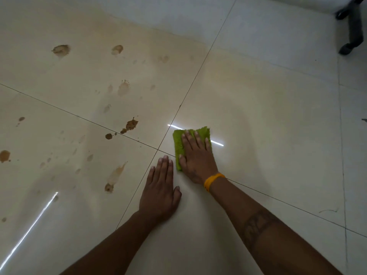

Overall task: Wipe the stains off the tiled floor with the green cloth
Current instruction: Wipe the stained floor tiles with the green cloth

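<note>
Nearest the camera, two bare forearms were seen reaching forward over the tiled floor (268,100). The left hand (159,190) was laid flat on the bare tile, fingers straight and close together, thumb out to the side, apparently as a support. Just beyond and beside it, the right hand (195,157), marked by a yellow wristband (213,180), was pressed palm-down on the green cloth (178,143) with its fingers extended and slightly spread; the cloth was not pinched or bunched. The cloth was seen lying folded just right of the point where four tiles met, its near edge crossing a grout line.

The tile beneath and to the right of the cloth showed no marks, so that part was judged clean. To the left, the work was judged largely undone: dark brown stains (131,125) were seen close to the grout crossing, a long smear (115,178) lay nearer on the left tile, and pale dried blotches were scattered across both left tiles. Farther off, two ringed marks (61,50) were left untouched. At the far right corner, a dark furniture leg (352,26) was seen.
</note>
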